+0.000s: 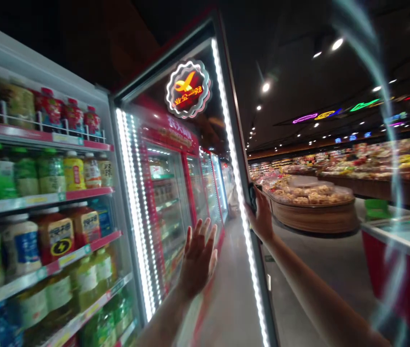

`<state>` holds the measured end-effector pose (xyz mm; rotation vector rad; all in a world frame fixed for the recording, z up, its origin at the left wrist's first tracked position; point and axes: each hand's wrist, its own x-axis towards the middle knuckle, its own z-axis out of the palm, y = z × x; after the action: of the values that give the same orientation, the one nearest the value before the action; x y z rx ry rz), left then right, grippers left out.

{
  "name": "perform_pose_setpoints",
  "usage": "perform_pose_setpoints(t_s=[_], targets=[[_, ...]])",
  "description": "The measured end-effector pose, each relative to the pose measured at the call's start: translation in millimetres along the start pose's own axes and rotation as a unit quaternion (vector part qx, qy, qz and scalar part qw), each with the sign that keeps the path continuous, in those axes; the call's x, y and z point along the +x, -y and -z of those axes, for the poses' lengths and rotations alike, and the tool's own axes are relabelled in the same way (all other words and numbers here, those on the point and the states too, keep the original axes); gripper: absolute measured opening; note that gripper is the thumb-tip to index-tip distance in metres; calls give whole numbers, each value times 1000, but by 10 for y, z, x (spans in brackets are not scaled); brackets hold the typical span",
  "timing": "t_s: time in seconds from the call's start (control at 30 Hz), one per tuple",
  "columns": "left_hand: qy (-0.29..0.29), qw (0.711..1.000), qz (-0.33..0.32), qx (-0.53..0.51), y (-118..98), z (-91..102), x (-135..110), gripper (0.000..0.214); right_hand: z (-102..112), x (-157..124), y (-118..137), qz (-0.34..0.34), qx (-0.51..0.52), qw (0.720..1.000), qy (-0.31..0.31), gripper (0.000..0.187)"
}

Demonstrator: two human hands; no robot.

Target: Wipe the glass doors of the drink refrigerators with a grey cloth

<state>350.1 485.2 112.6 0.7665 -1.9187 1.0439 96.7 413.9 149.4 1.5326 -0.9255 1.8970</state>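
A glass cooler door point(197, 159) stands swung open in front of me, its lit edge running down the middle of the view. My left hand point(199, 255) is flat against the inside of the glass, fingers spread and pointing up. My right hand point(260, 214) reaches round the door's outer edge and is closed on the black door handle point(252, 195). Behind the open door, at the left, cooler shelves point(46, 197) hold rows of bottled drinks.
More red-framed coolers point(205, 183) line the aisle beyond the door. A round display stand of packaged food point(309, 202) stands at the right, with a red chest freezer point(400, 255) nearer me. The grey floor aisle point(320, 270) runs between them.
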Motion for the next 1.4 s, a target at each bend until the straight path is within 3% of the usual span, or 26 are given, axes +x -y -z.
perform_pose_setpoints(t_s=[0.17,0.5,0.67,0.93,1.07,1.2,1.3,1.4], targets=[[10,999,-52,13,455,-570,332,82,-171,9,-288,-33,20,999,-20,58],[-53,998,-20,-37,1059,-1771,832,86,-514,13,-1014,-18,-25,999,-31,55],[-59,997,-21,-48,1377,-2249,915,81,-767,10,-1372,-54,-45,996,-47,50],[-47,993,-60,-87,1789,-3006,865,88,-1379,20,-1925,-156,-50,984,-71,54],[-67,990,-64,-102,1862,-3286,866,90,-1592,68,-2038,-169,-78,979,-81,58],[-117,983,-86,-112,1916,-3448,928,88,-1729,207,-2036,-175,-103,975,-96,58],[-149,977,-109,-104,2035,-3492,1064,86,-1853,457,-1988,-148,-128,972,-129,54],[-174,975,-110,-88,2237,-3483,1284,83,-2049,834,-1940,-79,-125,975,-167,46]])
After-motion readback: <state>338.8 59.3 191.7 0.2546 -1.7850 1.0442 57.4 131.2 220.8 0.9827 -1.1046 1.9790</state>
